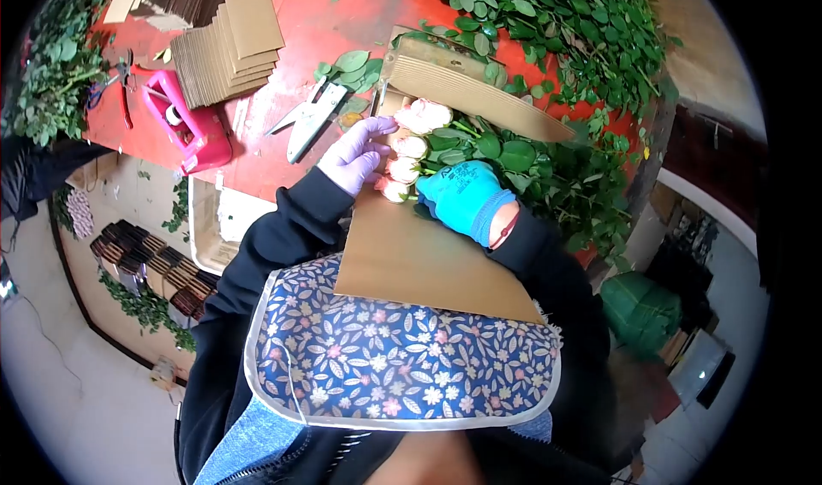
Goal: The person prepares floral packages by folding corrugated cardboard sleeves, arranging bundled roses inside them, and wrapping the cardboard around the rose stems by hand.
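Several pale pink roses [409,148] lie in a column on a sheet of brown cardboard [428,258], with leafy stems running to the right. My left hand [353,154], in a thin purple glove, rests at the left side of the blooms, fingers slightly bent and apart, fingertips against the petals. In a blue work glove, my right hand [462,197] is closed over the stems just right of the lowest bloom; its fingertips are partly hidden. A folded-up cardboard flap [471,97] stands behind the roses.
On the red table [265,134] are a stapler-like white tool [313,123], a pink tape dispenser [187,125], red-handled pruning shears [126,87] and stacked cardboard [229,53]. Leafy stems [548,23] pile up at back right. A pale bin [205,228] stands below the table's left edge.
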### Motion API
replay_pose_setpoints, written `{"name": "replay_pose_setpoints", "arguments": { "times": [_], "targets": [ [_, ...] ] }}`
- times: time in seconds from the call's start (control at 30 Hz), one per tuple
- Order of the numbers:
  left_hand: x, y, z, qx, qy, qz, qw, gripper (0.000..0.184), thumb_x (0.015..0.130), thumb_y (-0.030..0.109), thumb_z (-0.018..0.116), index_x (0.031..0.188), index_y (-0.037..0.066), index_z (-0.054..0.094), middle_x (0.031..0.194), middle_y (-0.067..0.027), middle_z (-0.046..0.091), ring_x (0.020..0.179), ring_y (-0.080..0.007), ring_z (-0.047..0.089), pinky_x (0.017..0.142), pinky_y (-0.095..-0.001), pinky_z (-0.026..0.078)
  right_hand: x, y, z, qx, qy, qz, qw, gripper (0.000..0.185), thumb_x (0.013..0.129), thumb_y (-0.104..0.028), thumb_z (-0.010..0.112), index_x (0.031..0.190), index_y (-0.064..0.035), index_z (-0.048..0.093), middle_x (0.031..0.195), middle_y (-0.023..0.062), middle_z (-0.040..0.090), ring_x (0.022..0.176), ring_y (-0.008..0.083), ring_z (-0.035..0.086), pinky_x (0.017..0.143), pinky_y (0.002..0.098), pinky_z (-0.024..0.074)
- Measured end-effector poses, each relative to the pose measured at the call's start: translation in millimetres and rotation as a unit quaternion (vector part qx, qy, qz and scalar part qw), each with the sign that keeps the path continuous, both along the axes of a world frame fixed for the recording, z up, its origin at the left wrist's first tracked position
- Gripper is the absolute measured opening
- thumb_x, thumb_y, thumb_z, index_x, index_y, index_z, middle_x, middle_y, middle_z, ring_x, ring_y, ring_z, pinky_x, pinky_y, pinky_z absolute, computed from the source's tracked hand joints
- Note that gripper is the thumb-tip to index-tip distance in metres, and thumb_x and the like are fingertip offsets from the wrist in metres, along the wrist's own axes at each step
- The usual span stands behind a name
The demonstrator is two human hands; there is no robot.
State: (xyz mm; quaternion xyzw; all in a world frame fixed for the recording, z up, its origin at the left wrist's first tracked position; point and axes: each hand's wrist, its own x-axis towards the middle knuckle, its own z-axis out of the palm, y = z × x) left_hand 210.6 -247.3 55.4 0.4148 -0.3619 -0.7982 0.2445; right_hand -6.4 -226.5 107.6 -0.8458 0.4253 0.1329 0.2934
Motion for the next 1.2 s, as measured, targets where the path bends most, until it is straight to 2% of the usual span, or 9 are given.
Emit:
{"name": "replay_pose_setpoints", "arguments": {
  "times": [0.07,0.2,0.27,0.43,0.7,0.8,1.0,1.07,1.2],
  "targets": [
    [5.8,-1.8,1.9,-0.021,0.029,0.024,0.999,0.046,0.087,-0.002,0.046,0.132,0.009,0.048,0.133,-0.0037,0.05,0.103,-0.0136,0.054,0.083,-0.0272,0.051,-4.8,2.1,-6.5,-0.006,0.001,-0.001,1.0,0.013,0.08,-0.019,0.059,0.073,-0.0103,0.065,0.065,0.0117,0.063,0.062,0.0307,0.063,0.057,0.0441,0.0487],
    [36.5,-19.3,-6.0,-0.377,-0.137,-0.084,0.912,0.026,0.087,-0.006,0.051,0.107,0.003,0.064,0.099,-0.0086,0.066,0.087,-0.0225,0.064,0.081,-0.0323,0.051,-8.5,4.7,-13.1,-0.043,-0.054,-0.014,0.997,0.011,0.078,-0.018,0.059,0.073,-0.0111,0.065,0.066,0.0118,0.063,0.063,0.0304,0.064,0.058,0.0439,0.049],
    [38.1,-23.9,3.0,-0.457,-0.049,-0.153,0.875,0.025,0.085,-0.007,0.051,0.101,0.003,0.068,0.099,-0.0122,0.068,0.089,-0.0275,0.066,0.082,-0.036,0.052,-8.6,4.1,-11.3,-0.057,-0.055,0.003,0.997,0.01,0.078,-0.017,0.059,0.073,-0.0112,0.065,0.066,0.0119,0.064,0.063,0.0304,0.064,0.058,0.044,0.049],
    [24.1,-19.1,21.5,-0.443,-0.085,-0.36,0.817,0.04,0.078,0.003,0.063,0.115,0.016,0.067,0.122,-0.0009,0.066,0.106,-0.0215,0.065,0.085,-0.0295,0.053,-8.6,2.3,-9.2,-0.049,-0.027,0.02,0.998,0.01,0.078,-0.018,0.06,0.072,-0.0113,0.064,0.067,0.0116,0.064,0.063,0.0303,0.064,0.058,0.0441,0.0492],
    [22.6,-19.3,20.4,-0.326,-0.08,-0.412,0.847,0.028,0.094,0.015,0.057,0.121,0.018,0.065,0.122,0.0,0.066,0.108,-0.0168,0.063,0.095,-0.0261,0.047,-12.1,-7.6,14.6,-0.077,-0.026,-0.056,0.995,0.012,0.082,-0.02,0.058,0.078,-0.0097,0.062,0.066,0.0099,0.062,0.061,0.0287,0.063,0.054,0.0435,0.048],
    [25.6,-14.8,5.0,-0.448,-0.037,-0.369,0.813,0.031,0.097,0.021,0.054,0.126,0.018,0.061,0.121,0.0005,0.066,0.109,-0.014,0.062,0.094,-0.0278,0.047,-6.0,2.8,-7.9,-0.158,-0.02,-0.022,0.987,0.008,0.077,-0.014,0.058,0.074,-0.0094,0.063,0.065,0.0095,0.062,0.061,0.0272,0.065,0.054,0.0396,0.0495],
    [9.8,-30.6,27.4,-0.472,-0.135,-0.373,0.787,0.036,0.093,0.031,0.057,0.127,0.022,0.059,0.097,-0.0075,0.069,0.074,-0.0282,0.067,0.064,-0.0338,0.053,-4.9,1.4,-4.3,-0.149,-0.022,-0.019,0.988,0.008,0.076,-0.013,0.058,0.074,-0.0106,0.065,0.067,0.009,0.063,0.062,0.0268,0.066,0.054,0.0395,0.0499],
    [-1.7,-31.9,33.6,-0.61,-0.25,-0.401,0.636,0.039,0.085,0.026,0.064,0.123,0.017,0.061,0.081,-0.0063,0.065,0.062,-0.0231,0.064,0.051,-0.0362,0.048,-5.5,-2.1,2.5,-0.103,-0.005,-0.03,0.994,0.008,0.076,-0.013,0.058,0.075,-0.0109,0.066,0.066,0.0088,0.063,0.062,0.0264,0.066,0.054,0.0399,0.0499],
    [-3.8,-18.7,10.2,-0.663,-0.292,-0.33,0.605,0.027,0.087,0.025,0.062,0.112,0.015,0.064,0.071,-0.0053,0.061,0.057,-0.0221,0.061,0.045,-0.0372,0.045,-12.9,-10.6,23.1,-0.119,-0.029,-0.097,0.988,0.009,0.085,-0.019,0.057,0.087,-0.0125,0.063,0.064,0.0066,0.059,0.058,0.0239,0.061,0.051,0.0385,0.0451]
  ]
}}
